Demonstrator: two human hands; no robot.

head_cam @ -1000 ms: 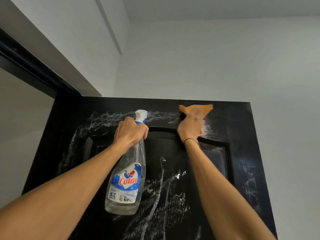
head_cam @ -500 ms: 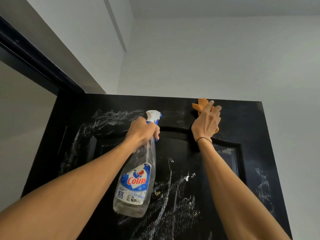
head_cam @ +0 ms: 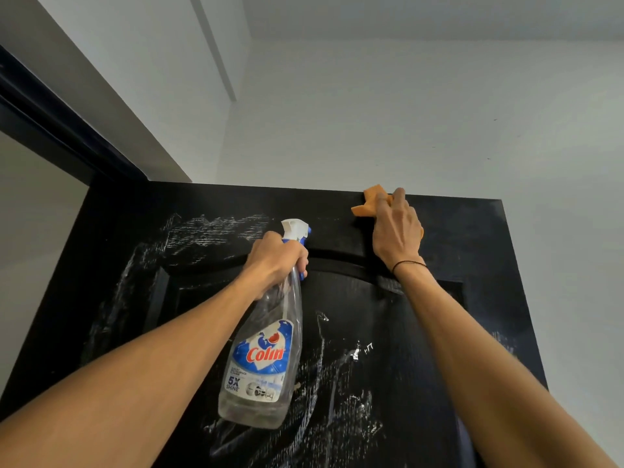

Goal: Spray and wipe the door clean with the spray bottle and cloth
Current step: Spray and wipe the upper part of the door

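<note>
Since the earlier frames, the cloth [head_cam: 366,204] has been carried up and to the right along the door [head_cam: 472,265] to that door's top edge, and the bottle hand has been shifted slightly right.

Landmark: the door, a black panel seen from below, with a raised arched moulding [head_cam: 341,260] across its upper part.

1. Left of the door, a dark door frame [head_cam: 50,130] is seen against grey walls [head_cam: 405,113].
2. White smears [head_cam: 216,231] are spread over the door's upper left area, above the moulding.
3. The left hand [head_cam: 275,265] is held in front of the door's upper middle, at moulding height. Its fingers are curled round the neck of the spray bottle [head_cam: 261,359], which is gripped just below the white trigger head. The bottle is clear, carries a blue label, and hangs tilted with its base toward the door's lower middle.
4. Further white streaks [head_cam: 354,352] are seen on the recessed panel, right of the bottle.
5. The right hand [head_cam: 396,231] is laid against the door just below its top edge, right of centre. The orange cloth is pressed to the surface under straight fingers; a corner protrudes above the top edge. A thin black band [head_cam: 408,264] is worn at the wrist.
</note>
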